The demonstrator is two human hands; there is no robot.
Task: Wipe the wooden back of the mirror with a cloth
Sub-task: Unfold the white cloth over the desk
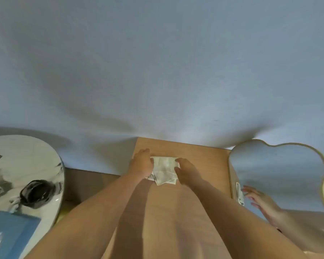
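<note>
The wooden back of the mirror (pixel 204 159) stands as a tall light-brown panel in front of me, leaning toward the pale wall. A folded whitish cloth (pixel 164 170) lies flat against the panel near its top edge. My left hand (pixel 141 163) presses the cloth's left side, fingers curled over its edge. My right hand (pixel 185 170) holds down its right side. Both forearms reach up from the bottom of the view and hide the lower middle of the panel.
A wavy mirror with a yellow rim (pixel 281 176) stands at the right and reflects a hand and the cloth. A round marbled white-and-black tabletop (pixel 26 165) sits at the left, with a blue tissue box (pixel 11 232) on it. The wall (pixel 157 71) rises behind.
</note>
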